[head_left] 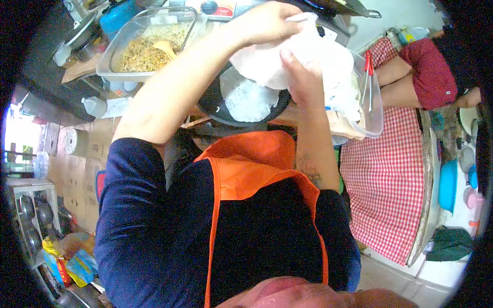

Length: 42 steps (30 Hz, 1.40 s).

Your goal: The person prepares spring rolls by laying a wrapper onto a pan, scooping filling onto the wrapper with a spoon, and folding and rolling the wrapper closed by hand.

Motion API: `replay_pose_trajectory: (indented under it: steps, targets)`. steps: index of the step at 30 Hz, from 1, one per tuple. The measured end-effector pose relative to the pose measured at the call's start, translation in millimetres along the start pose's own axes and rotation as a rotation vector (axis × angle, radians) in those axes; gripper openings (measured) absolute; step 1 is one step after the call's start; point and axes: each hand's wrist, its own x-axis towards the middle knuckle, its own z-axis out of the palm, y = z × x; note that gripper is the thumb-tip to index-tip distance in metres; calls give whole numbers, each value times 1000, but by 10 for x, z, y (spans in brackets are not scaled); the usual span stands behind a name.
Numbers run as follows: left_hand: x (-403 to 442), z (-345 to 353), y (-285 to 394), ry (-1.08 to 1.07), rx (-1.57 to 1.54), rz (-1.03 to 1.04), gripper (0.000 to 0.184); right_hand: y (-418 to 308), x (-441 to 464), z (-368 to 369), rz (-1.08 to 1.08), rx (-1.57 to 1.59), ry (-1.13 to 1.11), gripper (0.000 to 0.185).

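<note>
My left hand point(272, 24) reaches across the top, its fingers closed on the upper edge of a thin white wrapper sheet point(267, 64). Lower down, my right hand point(306, 82) grips the same sheet, thumb pressed on its face; its other fingers are hidden behind it. Beneath the hands, a round black pan point(210, 100) bears another thin, lacy white sheet point(246, 100). Right of my right hand stands a clear plastic bin point(379, 123) with pale sheets inside. Red-handled tongs point(368, 72) lean in it. Glare washes out part of the held sheet.
At upper left, a clear tub point(105, 66) holds a shredded, sprout-like filling point(141, 54) and a light-coloured spatula point(165, 50). A red-checkered cloth point(385, 179) covers a surface at right. Another person in maroon shorts point(429, 72) is beyond it. A dark wok point(354, 7) is at the top.
</note>
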Motion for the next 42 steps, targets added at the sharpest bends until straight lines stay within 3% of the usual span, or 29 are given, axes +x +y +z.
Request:
replay_pose_trajectory:
  steps: [1,2,3,4,5,7,9,10,12,13,16,18,19,21,24,25,27,29,30,32,33,35,36,41,42]
  targets:
    - [-9,-21,-78,103,82,118,25,17,5,3,-1,5,4,37]
    - [-28,-76,-133,156,92,26,29,55,19,-5,153,255,72,38]
    - [15,-168,-367,272,329,94,30,101,27,-23,305,506,139,38]
    - [3,-310,-387,228,244,-48,33,209,15,-117,298,514,145,38]
    - [23,-435,-585,247,313,-44,40,359,-2,-283,207,441,102,38]
    - [-71,-563,-765,416,661,-22,38,397,21,-511,107,375,55,38]
    - [-127,-545,-784,363,647,-51,38,279,5,-647,146,457,360,36]
    - [-158,-524,-779,307,622,-83,39,216,24,-691,143,465,359,36]
    - [-166,-448,-757,351,653,2,34,69,67,-776,18,223,619,34]
    - [-152,-420,-736,395,674,88,29,-2,84,-822,14,229,626,34]
    - [-99,-445,-745,347,639,45,31,-80,111,-994,-102,263,684,33]
    - [-60,-473,-846,306,524,0,32,129,165,-1144,-322,19,577,31]
    - [-58,-480,-891,297,529,16,32,364,203,-1252,-393,-390,423,33]
    - [-64,-451,-871,265,447,44,33,495,191,-1297,-446,-802,284,36]
    - [-221,-299,-449,110,295,-1,33,284,9,-619,-608,-718,30,54]
    - [-269,-235,-336,68,326,18,31,259,-27,-423,-511,-594,64,50]
    - [-389,-91,-157,-18,80,3,29,206,-55,-215,-427,-468,110,45]
    - [-473,-94,-17,-102,157,-131,24,152,-61,-140,-349,-347,4,31]
    - [-527,-84,-2,-101,165,-121,24,203,-48,-141,-361,-447,9,22]
    - [-630,-38,-62,90,271,118,23,124,-84,-147,-319,-443,-16,22]
    - [-668,-28,-149,94,274,124,23,97,-108,-150,-262,-440,-47,22]
    - [-753,-24,-242,102,101,180,27,86,-122,-152,-322,-475,-43,23]
    - [-821,-13,-260,115,105,10,25,75,-136,-154,-294,-427,-71,23]
    - [-880,58,-488,207,-43,50,17,164,-241,-128,-226,-417,-40,23]
    - [-880,122,-471,275,-336,-61,15,199,-266,-135,-175,-434,-94,22]
